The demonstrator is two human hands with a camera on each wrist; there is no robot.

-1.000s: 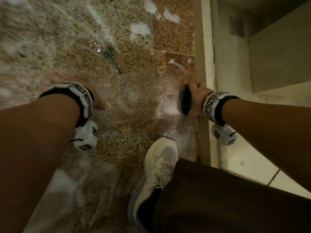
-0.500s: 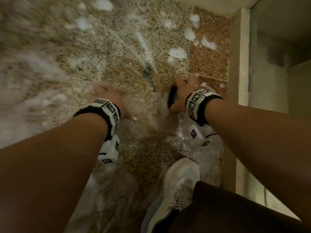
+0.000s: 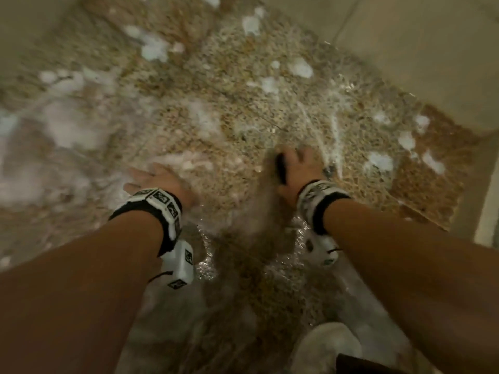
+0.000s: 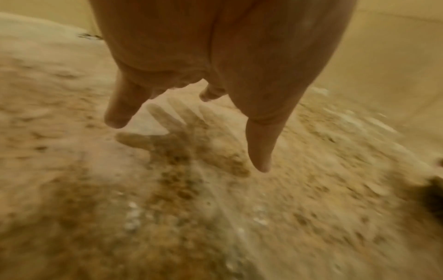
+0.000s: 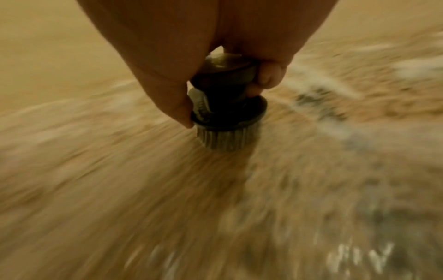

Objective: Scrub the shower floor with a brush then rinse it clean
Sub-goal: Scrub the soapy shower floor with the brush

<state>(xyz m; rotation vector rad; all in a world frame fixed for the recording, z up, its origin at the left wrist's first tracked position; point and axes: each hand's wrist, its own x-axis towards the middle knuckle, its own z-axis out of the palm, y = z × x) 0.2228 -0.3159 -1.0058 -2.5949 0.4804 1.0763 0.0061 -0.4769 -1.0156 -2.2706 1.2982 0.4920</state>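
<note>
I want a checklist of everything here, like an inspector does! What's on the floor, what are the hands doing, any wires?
Surface: speckled stone shower floor, wet, with white foam patches scattered over it.
Job's things: black round scrub brush, bristles down at the floor.
Clutter: nothing seen.
Hands: right hand grips the brush; left hand has spread fingers, low over the floor; touching cannot be told.
Cables: a thin black cord at the left wrist camera, another at the right.
Surroundings: pale wall tiles, a white shoe at the bottom edge.
</note>
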